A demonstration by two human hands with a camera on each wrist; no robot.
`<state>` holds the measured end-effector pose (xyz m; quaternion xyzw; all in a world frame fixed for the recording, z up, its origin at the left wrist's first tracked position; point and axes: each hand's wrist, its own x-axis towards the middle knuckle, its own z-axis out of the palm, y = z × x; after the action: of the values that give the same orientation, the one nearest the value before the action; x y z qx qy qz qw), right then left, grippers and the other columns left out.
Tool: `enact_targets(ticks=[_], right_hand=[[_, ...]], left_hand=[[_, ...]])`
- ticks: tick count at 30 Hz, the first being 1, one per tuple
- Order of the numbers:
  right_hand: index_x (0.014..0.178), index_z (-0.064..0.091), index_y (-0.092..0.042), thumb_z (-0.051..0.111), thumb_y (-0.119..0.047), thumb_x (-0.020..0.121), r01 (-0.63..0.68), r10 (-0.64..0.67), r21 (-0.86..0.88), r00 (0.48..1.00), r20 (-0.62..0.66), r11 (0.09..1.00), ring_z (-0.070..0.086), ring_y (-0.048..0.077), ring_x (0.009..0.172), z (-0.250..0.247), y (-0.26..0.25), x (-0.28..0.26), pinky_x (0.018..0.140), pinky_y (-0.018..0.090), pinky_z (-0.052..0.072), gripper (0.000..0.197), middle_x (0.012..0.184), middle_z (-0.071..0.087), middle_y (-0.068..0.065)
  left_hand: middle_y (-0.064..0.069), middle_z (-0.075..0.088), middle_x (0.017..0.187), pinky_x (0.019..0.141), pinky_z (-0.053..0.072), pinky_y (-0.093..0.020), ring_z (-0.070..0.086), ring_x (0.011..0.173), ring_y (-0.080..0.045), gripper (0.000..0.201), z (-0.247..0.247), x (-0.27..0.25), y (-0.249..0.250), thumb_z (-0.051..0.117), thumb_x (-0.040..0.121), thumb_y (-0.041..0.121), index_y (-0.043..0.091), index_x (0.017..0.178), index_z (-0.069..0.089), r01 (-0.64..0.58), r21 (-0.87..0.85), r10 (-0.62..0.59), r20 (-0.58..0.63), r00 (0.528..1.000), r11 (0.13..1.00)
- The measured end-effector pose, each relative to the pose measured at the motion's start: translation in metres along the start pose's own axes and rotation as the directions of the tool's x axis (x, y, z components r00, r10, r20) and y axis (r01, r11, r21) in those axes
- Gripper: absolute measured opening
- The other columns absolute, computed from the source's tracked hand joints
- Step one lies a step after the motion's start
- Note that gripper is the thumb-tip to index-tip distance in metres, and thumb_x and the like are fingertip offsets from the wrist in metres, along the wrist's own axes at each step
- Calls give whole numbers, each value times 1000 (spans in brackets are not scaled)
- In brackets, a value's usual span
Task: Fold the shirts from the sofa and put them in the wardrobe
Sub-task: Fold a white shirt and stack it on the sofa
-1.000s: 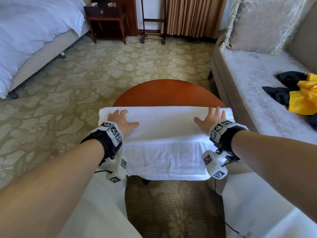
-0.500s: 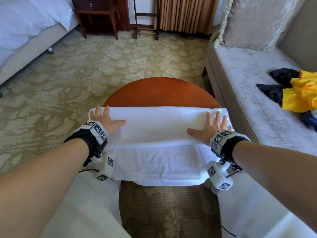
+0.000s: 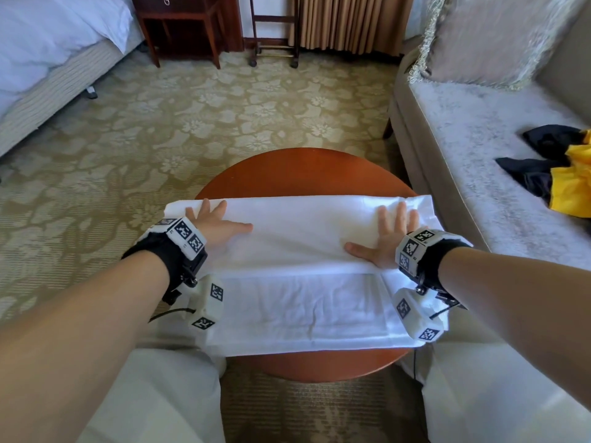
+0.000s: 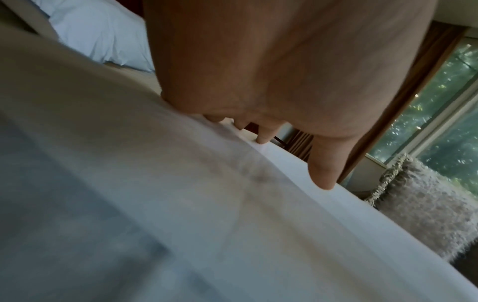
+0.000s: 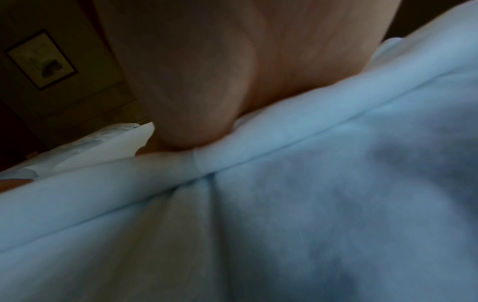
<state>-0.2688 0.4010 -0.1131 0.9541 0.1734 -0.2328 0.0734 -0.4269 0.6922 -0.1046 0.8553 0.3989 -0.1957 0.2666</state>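
Currently both hands lie flat, fingers straight: the left hand [image 3: 212, 222] and right hand [image 3: 388, 238] press the folded far half of the white shirt [image 3: 300, 282] on the round desk [image 3: 303, 171]. One fold looks made; more folds and the wardrobe trip seem left, and a yellow and dark pile [image 3: 563, 174] waits on the sofa [image 3: 473, 145]. Since a second ago, the hands have slid outward toward the shirt's ends.

A round wooden table [image 3: 300, 171] stands at the centre of the frame on the patterned carpet [image 3: 160, 129]. A white shirt [image 3: 300, 282], folded over once, lies across its near half. At right, the sofa [image 3: 473, 148] carries a cushion [image 3: 479, 36] and yellow [image 3: 572, 187] and dark clothes [image 3: 527, 171].
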Motion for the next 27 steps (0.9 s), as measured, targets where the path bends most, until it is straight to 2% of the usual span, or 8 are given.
enact_targets(ticks=[4,6,11,15,19,21,23,27], right_hand=[[151,-14,-32,31,-100,55,-7,8,18,996,-86,1000,-18,33,146,-13,-4,22,117,56,-3,126,156,-30,6],[153,-7,-29,42,-93,62,-30,40,75,990,-132,997,-12,31,148,-21,-6,26,117,54,-3,121,159,-21,4],[141,33,-14,59,-52,79,-207,363,439,878,-311,874,34,32,131,-35,-1,18,109,49,29,77,140,37,11],[135,34,0,50,-25,92,-342,601,654,769,-218,675,35,37,132,-31,23,11,111,47,24,53,141,36,22],[140,39,-8,56,-25,90,-237,438,739,895,-86,630,43,32,129,-26,58,-3,91,37,44,55,143,41,15],[113,49,-13,56,-21,91,-229,333,590,940,-72,774,54,27,108,-28,60,-11,76,31,49,25,112,55,12],[93,46,-14,57,-19,87,-244,263,375,965,2,894,59,30,93,-24,60,-7,88,41,52,13,85,54,9],[78,56,-15,62,-28,61,-138,132,173,990,46,975,65,35,83,-18,61,13,86,46,53,22,85,65,13]], left_hand=[[6,-12,164,120,0,-49,-20,149,-23,88,-15,13,6,60,86,61,31,156,14,-7,-275,2,-16,1000,962],[3,6,164,120,17,-44,5,151,-23,84,-17,14,3,70,84,51,27,153,29,-31,-454,-23,-112,994,891],[-10,52,140,104,45,-44,52,125,-31,67,-16,-3,-18,79,75,26,11,135,54,-63,-658,-271,-393,878,750],[-14,66,96,86,55,-49,63,80,-31,31,-16,-26,-45,71,71,35,6,81,61,120,-621,-408,-345,845,774],[-20,59,116,79,42,-34,56,94,-29,45,-4,-35,-60,59,93,28,-2,126,56,213,-647,-374,-120,920,732],[-18,57,91,62,42,-34,53,74,-29,29,5,-39,-62,52,99,24,0,116,52,222,-713,-355,-41,934,665],[-14,51,77,54,40,-31,49,62,-28,24,12,-42,-64,52,99,27,3,102,51,263,-738,-397,-7,918,622],[-13,64,84,81,56,-44,64,77,-31,61,20,19,-104,71,66,49,2,104,64,184,-733,-377,-106,920,655]])
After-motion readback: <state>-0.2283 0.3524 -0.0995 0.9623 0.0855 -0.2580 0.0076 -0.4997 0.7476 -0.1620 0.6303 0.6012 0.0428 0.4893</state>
